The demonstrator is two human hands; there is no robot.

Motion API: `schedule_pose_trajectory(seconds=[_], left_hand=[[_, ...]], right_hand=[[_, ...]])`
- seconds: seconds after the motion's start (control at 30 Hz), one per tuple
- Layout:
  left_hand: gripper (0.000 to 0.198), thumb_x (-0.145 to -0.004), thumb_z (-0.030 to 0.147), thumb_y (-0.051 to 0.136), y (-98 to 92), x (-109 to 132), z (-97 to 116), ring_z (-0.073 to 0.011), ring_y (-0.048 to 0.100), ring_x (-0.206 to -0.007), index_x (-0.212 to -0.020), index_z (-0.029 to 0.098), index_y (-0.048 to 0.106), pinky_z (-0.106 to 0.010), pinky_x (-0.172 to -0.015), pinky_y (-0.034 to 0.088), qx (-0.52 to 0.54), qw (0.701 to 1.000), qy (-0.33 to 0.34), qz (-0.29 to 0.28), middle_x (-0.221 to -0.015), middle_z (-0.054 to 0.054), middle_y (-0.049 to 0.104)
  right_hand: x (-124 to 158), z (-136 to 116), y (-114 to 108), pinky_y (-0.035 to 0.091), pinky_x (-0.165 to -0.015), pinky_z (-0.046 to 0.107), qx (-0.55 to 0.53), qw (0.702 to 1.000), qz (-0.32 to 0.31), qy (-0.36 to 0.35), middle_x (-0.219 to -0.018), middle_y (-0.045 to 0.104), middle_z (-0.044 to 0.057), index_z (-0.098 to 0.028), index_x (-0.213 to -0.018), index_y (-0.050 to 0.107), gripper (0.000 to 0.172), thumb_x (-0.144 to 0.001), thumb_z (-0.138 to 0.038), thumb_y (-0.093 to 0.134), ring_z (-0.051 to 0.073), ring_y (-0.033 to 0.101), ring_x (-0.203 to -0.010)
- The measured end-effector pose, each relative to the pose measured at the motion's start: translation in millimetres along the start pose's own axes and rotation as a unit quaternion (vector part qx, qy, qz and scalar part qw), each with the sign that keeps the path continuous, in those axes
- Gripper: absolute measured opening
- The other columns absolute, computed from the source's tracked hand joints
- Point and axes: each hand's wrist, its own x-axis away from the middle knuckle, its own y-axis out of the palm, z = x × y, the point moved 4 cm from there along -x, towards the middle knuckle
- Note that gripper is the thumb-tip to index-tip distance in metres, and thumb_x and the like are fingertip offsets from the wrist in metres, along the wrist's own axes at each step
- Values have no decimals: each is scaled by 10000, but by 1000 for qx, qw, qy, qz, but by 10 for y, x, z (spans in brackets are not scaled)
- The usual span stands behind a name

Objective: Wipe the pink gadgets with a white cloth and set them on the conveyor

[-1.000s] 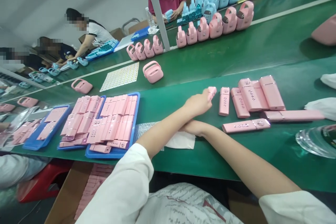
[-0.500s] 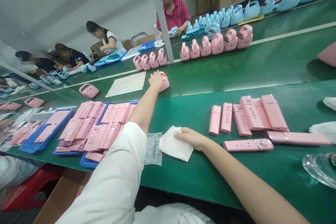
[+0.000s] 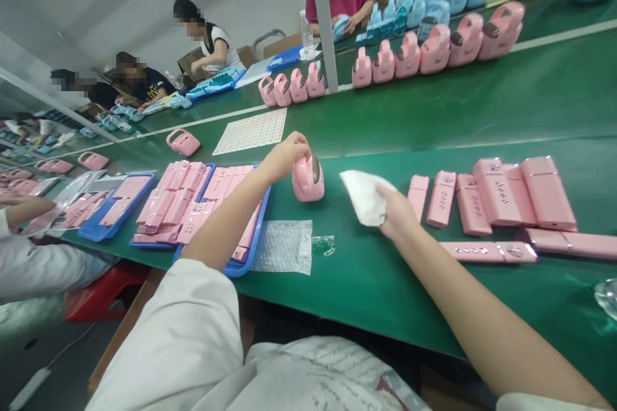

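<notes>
My left hand grips the handle of a pink handled device with a dark oval panel, lifted over the green bench. A folded white cloth is pinched in my right hand, a short way to the right of the device. Below the device lie a clear bubble-wrap pouch and a small crumpled clear plastic piece. To the right of the cloth stand and lie several pink oblong cases with shiny bands.
Blue trays piled with pink oblong pieces sit to the left. Behind are a sticker sheet, a metal post and a row of pink handled devices. Co-workers sit across the bench; another person's arm shows at left.
My left hand has picked up the pink device and brought it nearer. My right hand has raised the white cloth off the bench. The view has shifted somewhat.
</notes>
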Motion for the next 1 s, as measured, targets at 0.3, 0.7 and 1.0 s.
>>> schedule_pose_trajectory(seconds=[0.3,0.7,1.0], left_hand=[[213,-792,153,467,25,1053,29,-236,448,-1333,-806,232,665,-464,-1150,337,214,977,4,23,-1284,-59,583],[325,-824,173,543,457,1155,238,-250,539,-1282,-1143,234,542,-439,-1070,460,405,883,-83,221,-1320,-97,583],[305,-836,373,679,588,1097,108,-295,598,-1209,-1111,246,642,-409,-944,556,504,813,-194,219,-1152,-84,667]], right_hand=[[123,152,41,575,-902,416,-41,985,163,-29,-1052,718,64,-230,-945,620,224,-777,-378,615,255,665,-1078],[223,123,30,532,-979,419,64,985,142,-69,-1035,720,65,-205,-1035,654,335,-844,-477,608,248,652,-1101],[497,26,293,566,-883,375,213,968,67,-114,-925,715,69,-199,-999,695,393,-887,-541,537,285,640,-1101]])
